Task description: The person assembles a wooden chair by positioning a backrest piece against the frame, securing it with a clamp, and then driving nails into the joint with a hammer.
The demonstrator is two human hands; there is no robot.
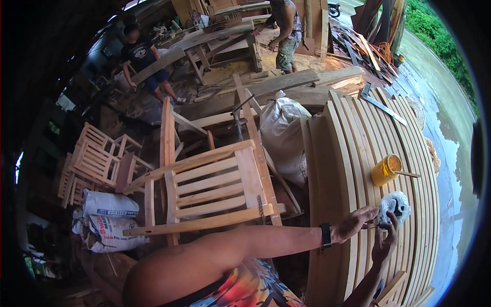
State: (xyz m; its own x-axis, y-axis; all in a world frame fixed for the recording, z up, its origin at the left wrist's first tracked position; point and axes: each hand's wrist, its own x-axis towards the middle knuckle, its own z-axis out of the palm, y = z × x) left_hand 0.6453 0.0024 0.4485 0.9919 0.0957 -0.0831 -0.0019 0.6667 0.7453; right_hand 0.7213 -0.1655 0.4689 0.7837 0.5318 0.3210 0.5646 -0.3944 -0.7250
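A clear plastic bag with something black inside lies on a stack of pale wooden boards. My left hand reaches in from the left, its fingertips closed on the bag's near left edge. On the near side, my right hand has its fingers curled at the same bag, with film between them. The exact grip is partly hidden. Just beyond the bag stands an open jar smeared orange-yellow, and a thin stick sticks out of it to the right.
A metal try square rests on the boards' far end. Left of the stack are a slatted wooden chair frame, a bar clamp and a white sack. Small chairs and printed sacks stand farther left. Two people work beyond.
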